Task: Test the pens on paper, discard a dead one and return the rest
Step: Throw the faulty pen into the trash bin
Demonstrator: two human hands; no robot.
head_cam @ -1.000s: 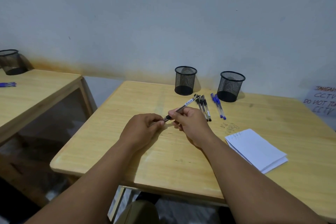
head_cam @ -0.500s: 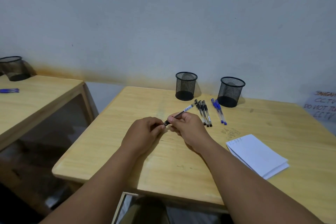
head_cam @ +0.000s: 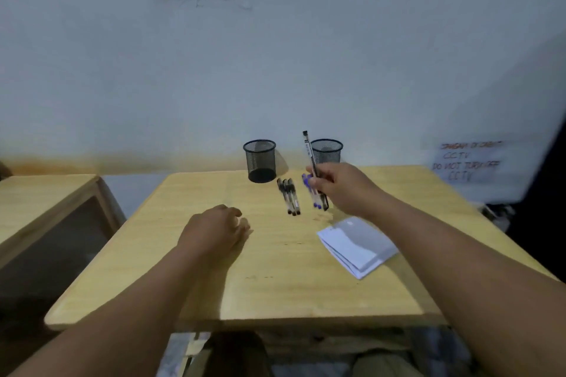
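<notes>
My right hand (head_cam: 343, 187) grips a black pen (head_cam: 309, 153) and holds it nearly upright above the table, in front of the right mesh cup (head_cam: 329, 151). The pen's lower end points down beside the blue pens (head_cam: 313, 196) lying on the table. Three black pens (head_cam: 289, 196) lie side by side just left of those. My left hand (head_cam: 214, 229) rests on the wooden table (head_cam: 275, 285) with curled fingers; whatever may be inside them is hidden. A folded white paper (head_cam: 356, 245) lies to the right, under my right forearm.
A second black mesh cup (head_cam: 260, 159) stands at the back of the table, left of the pens. Another wooden table (head_cam: 39, 202) sits to the left across a gap. A handwritten CCTV sign (head_cam: 468, 161) hangs on the wall at right.
My hands have come apart. The right hand carried the black pen up and to the right, tilting it upright. The left hand let go of the pen's end and dropped to the table.
</notes>
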